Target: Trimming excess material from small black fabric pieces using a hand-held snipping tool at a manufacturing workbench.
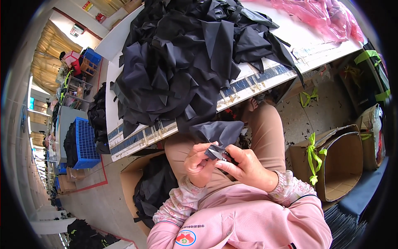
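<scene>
Landmark: the white surface (290,37), carrying a large heap of black fabric pieces (186,58).

Left hand (199,164): just below the surface's near edge, over the lap. Fingers curled together, thumb and fingertips pinched on the lower corner of 1 black fabric piece (219,130). The piece hangs between the surface edge and both hands, its top close under the edge.

Right hand (248,166): beside the left hand, on the side away from the blue crate. Fingers closed around a small dark tool with a red mark (226,156); its kind cannot be told. The tool's tip meets the pinched fabric corner.

Pink plastic sheeting (327,16) lies at the far right end of the surface. 1 open cardboard box with a green tie (331,166) stands on the floor below that end. 1 blue plastic crate (85,143) stands on the floor off the surface's left end.
</scene>
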{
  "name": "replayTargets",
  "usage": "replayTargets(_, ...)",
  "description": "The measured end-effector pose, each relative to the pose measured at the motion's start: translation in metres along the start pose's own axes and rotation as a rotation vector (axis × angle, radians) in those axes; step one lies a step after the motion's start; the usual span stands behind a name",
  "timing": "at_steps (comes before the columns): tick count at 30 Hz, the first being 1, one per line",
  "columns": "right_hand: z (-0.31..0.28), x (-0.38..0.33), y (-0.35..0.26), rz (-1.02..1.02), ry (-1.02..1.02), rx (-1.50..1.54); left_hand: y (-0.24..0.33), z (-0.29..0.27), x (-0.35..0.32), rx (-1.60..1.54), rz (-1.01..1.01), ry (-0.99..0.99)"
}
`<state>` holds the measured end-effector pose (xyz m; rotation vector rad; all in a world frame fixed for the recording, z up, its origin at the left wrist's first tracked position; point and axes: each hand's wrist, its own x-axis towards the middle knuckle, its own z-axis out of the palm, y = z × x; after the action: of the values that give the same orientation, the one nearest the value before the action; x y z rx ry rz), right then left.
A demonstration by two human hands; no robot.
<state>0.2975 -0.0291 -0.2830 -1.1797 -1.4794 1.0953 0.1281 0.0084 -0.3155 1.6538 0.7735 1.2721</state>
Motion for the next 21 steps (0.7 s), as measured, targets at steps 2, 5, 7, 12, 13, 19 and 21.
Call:
replayTargets(2, -0.0003, -0.0001, 0.0002, 0.0, -0.002, -0.002, 0.0002, -0.001, 0.0014, 0.002, 0.006, -0.008)
replayTargets(5, -0.0005, -0.0011, 0.0026, 0.01, 0.002, 0.014, 0.0028, -0.0021, 0.0036, 0.055, 0.029, -0.048)
replayTargets(7, 0.0003, -0.002, 0.0054, 0.0, -0.003, 0.004, 0.0041, -0.0025, 0.0033, 0.028, 0.013, -0.062)
replayTargets(12, 0.0014, -0.0029, 0.0049, 0.018, 0.004, 0.044, 0.0042, -0.0016, 0.0019, 0.007, -0.016, -0.062)
replayTargets(13, 0.0022, -0.0033, 0.0053, 0.018, 0.017, 0.065, 0.0045, -0.0014, 0.0018, -0.004, -0.031, -0.064)
replayTargets(19, -0.0003, -0.0048, 0.0034, 0.052, -0.028, 0.046, 0.0055, 0.0003, 0.0018, -0.028, -0.035, -0.063)
replayTargets(21, 0.0007, -0.0054, 0.0056, 0.054, -0.028, 0.057, 0.0049, 0.0011, 0.0018, -0.037, -0.025, -0.064)
